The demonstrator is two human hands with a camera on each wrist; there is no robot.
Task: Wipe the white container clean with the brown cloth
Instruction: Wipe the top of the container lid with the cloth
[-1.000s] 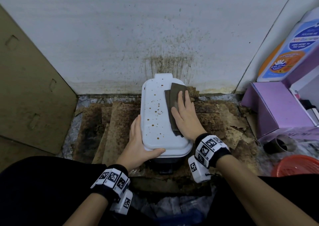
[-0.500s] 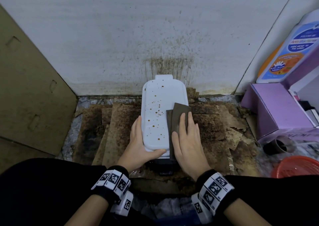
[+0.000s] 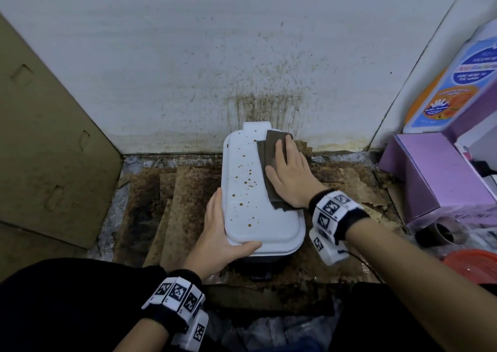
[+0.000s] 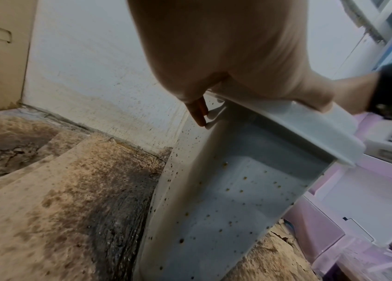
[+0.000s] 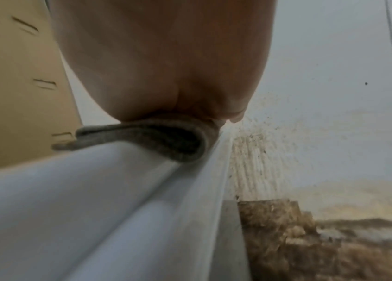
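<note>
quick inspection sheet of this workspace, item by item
surface: stained cardboard sheets cover the floor
job's things: white container, brown spots on the lid's left part; brown cloth flat on its right far part
clutter: purple box, bottle, orange basket at right
grippers: left hand holds the container's near left corner; right hand presses flat on the cloth
cables: thin cable by the right wrist
surroundings: splattered white wall; cardboard panel at left
</note>
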